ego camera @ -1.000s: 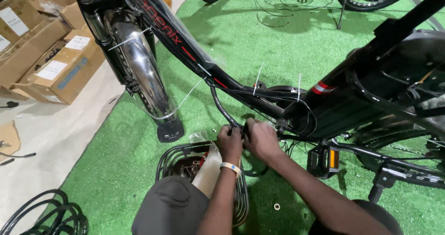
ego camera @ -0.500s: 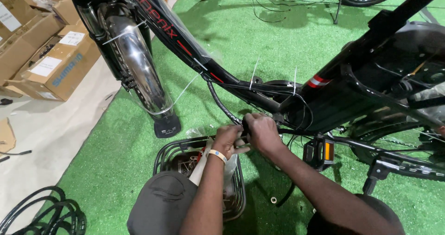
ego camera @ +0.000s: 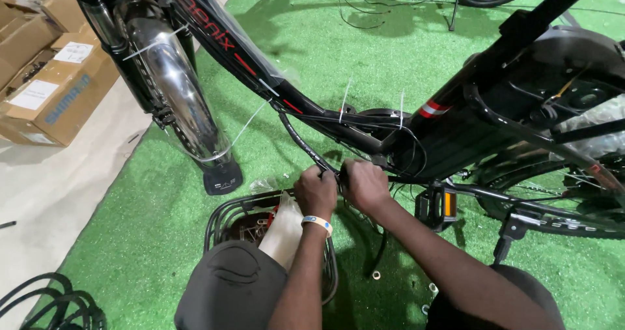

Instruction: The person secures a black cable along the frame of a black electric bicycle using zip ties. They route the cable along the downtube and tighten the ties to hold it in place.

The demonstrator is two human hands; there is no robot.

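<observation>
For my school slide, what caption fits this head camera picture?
Both hands, left hand and right hand, grip black cables under a black bicycle frame.

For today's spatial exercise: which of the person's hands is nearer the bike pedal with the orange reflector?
Right. The right hand is just left of the pedal; the left hand lies farther left.

A: The frame is black, with red lettering and a red-and-white band near the seat tube. The cable is black too.

B: And the mudguard?

A: Shiny chrome silver. The ties are white. The turf is bright green.

B: The pedal?

A: Black with an orange reflector. The basket is black wire. The boxes are plain brown with white labels.

B: The wristband?

A: White with a touch of blue.
</observation>
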